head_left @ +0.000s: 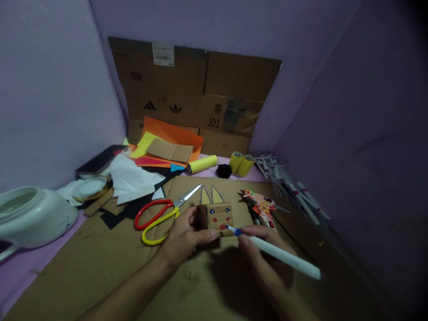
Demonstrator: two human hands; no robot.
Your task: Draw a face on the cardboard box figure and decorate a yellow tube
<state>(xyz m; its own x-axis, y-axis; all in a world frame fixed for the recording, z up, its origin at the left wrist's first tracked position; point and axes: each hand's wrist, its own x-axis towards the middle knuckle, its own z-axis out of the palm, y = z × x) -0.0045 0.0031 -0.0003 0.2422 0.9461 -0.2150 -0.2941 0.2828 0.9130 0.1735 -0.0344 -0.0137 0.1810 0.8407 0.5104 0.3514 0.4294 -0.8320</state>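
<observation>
A small cardboard box [218, 218] has a drawn face with blue eyes, red cheeks and a red mouth, plus two pointed yellowish ears outlined in dark blue. My left hand [185, 234] grips it from the left, thumb across its lower front. In my right hand [262, 247] is a white marker [284, 256] with a blue tip section, its point at or very near the red mouth. Just left of the box lie scissors [174, 206] with one red and one yellow handle, blades pointing up and right.
Behind are coloured paper sheets [177, 133], a yellow tube [202, 164], black yarn [224, 170] and two yellow rolls [241, 164]. A white pot [40, 218] stands left, patterned paper [259, 203] lies right, and a large cardboard sheet [187, 80] leans on the wall.
</observation>
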